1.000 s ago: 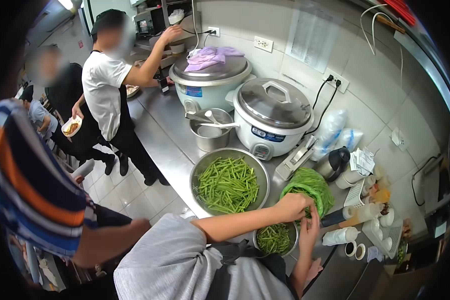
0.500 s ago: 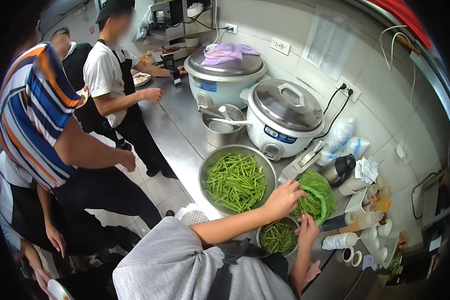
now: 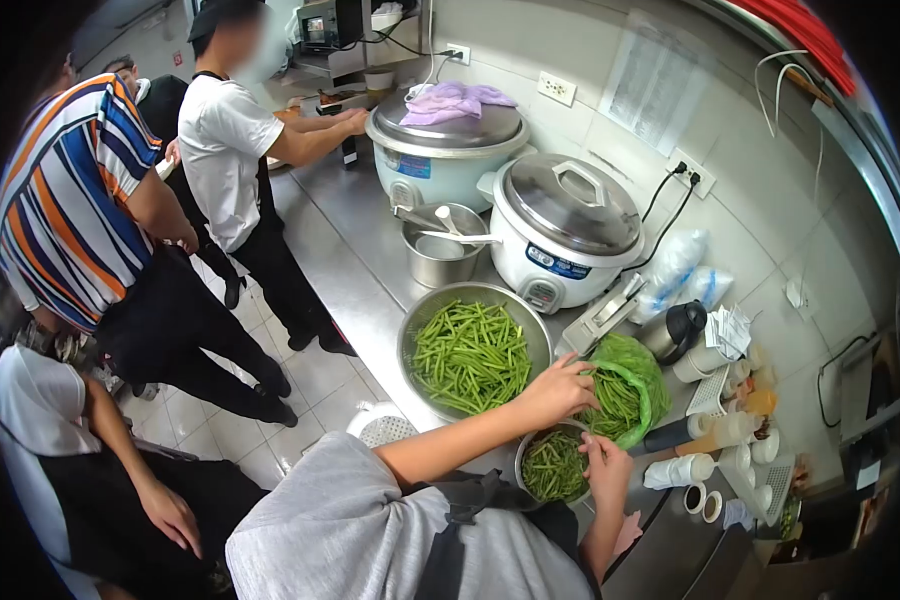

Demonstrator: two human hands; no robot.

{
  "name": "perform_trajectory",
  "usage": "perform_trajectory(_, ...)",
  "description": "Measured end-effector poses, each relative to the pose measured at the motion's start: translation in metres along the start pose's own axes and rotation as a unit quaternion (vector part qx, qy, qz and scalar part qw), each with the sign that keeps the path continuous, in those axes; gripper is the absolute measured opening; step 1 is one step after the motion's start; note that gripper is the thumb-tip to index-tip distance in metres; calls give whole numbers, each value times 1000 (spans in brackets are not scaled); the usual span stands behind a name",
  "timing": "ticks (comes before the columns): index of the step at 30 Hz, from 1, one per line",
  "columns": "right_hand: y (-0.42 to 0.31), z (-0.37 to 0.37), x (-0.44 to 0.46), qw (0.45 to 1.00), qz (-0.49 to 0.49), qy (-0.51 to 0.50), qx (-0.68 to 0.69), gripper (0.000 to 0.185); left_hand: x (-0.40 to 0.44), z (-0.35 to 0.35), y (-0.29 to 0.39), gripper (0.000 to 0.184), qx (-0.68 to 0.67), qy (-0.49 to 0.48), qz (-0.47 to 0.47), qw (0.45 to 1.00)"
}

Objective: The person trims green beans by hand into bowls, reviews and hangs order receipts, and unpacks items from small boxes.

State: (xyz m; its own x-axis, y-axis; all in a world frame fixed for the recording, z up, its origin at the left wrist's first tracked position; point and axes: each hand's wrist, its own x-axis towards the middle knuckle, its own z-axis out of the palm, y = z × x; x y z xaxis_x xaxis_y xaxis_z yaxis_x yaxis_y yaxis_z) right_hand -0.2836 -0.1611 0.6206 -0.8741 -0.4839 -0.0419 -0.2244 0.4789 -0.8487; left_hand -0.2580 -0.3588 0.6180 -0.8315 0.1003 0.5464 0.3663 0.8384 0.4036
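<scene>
My left hand (image 3: pixel 558 390) reaches over the gap between the large bowl and the green plastic bag (image 3: pixel 652 378). Its fingers look stretched and apart at the bag's mouth, close to the green beans (image 3: pixel 615 398) inside. My right hand (image 3: pixel 606 470) is closed in a pinch at the right rim of a small metal bowl (image 3: pixel 523 470); whatever lies between its fingertips is too small to make out. Short green bean pieces (image 3: pixel 554 466) fill that small bowl. Left of my hands, a large metal colander bowl (image 3: pixel 407 345) holds many cut green beans (image 3: pixel 472 357).
Behind the bowls stand two large rice cookers (image 3: pixel 568 225) (image 3: pixel 445 150) and a metal pot (image 3: pixel 440 262) with utensils. Sauce bottles (image 3: pixel 735 430) and cups crowd the right. Several people stand at left, including one in a striped shirt (image 3: pixel 75 200) and one in a white shirt (image 3: pixel 225 150).
My left hand has moved slightly left, and its fingers look more spread. My right hand has shifted slightly down and left. The people at left have changed position; the striped-shirt person has turned away.
</scene>
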Motion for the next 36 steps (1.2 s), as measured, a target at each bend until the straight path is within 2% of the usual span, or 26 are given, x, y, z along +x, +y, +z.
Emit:
perform_trajectory(2, 2, 1, -4, 999, -15, -28, -20, 24, -4, -2, 1, 20, -4, 5, -6, 1000)
perform_trajectory(5, 2, 5, -5, 998, -21, -39, 38, 24, -11, -1, 1, 18, -4, 36, -10, 999)
perform_trajectory(8, 10, 9, -3, 986, 1, 18, 167, 25, -20, -5, 4, 16, -37, 35, -59, 997)
perform_trajectory(11, 13, 13, 4, 970, -11, 68, 233, 27, -26, 2, 8, 19, -101, 21, -106, 989)
perform_trajectory(13, 11, 14, 6, 954, 11, 93, 285, 28, -28, 14, 5, 17, -163, 48, -74, 983)
perform_trajectory(15, 11, 13, 5, 944, 26, 92, 317, 27, -27, 12, 13, 15, -278, -21, -215, 936)
perform_trajectory(17, 15, 14, 6, 940, 32, 80, 331, 27, -28, 15, 10, 18, -450, -81, -313, 832)
perform_trajectory(18, 19, 17, 7, 938, 36, 70, 337, 26, -26, 14, 10, 24, -473, -97, -323, 814)
perform_trajectory(22, 21, 32, 5, 950, 36, 39, 307, 23, -21, 20, 9, 26, -524, -55, -321, 787)
perform_trajectory(27, 26, 24, 14, 938, 16, 76, 338, 24, -19, 14, 13, 22, -480, -95, -317, 812)
perform_trajectory(28, 28, 17, 16, 943, 22, 69, 326, 21, -19, 11, 15, 21, -477, -103, -321, 812)
perform_trajectory(29, 27, 15, 16, 953, 8, 77, 292, 20, -22, 13, 14, 19, -442, -91, -315, 835)
perform_trajectory(31, 12, 5, 15, 970, -20, 92, 224, 22, -27, 16, 14, 16, -370, -66, -303, 876)
perform_trajectory(32, 13, 2, 15, 974, -37, 106, 198, 32, -29, 14, 15, 16, -268, -49, -256, 927)
perform_trajectory(33, 10, -1, 15, 977, -75, 113, 164, 32, -26, 2, 22, 16, -162, -31, -206, 965)
perform_trajectory(34, 6, -5, 15, 978, -113, 120, 129, 31, -23, -6, 27, 16, -54, -14, -152, 987)
perform_trajectory(36, 2, -11, 14, 979, -166, 95, 69, 29, -22, -10, 31, 17, -31, -2, -125, 992)
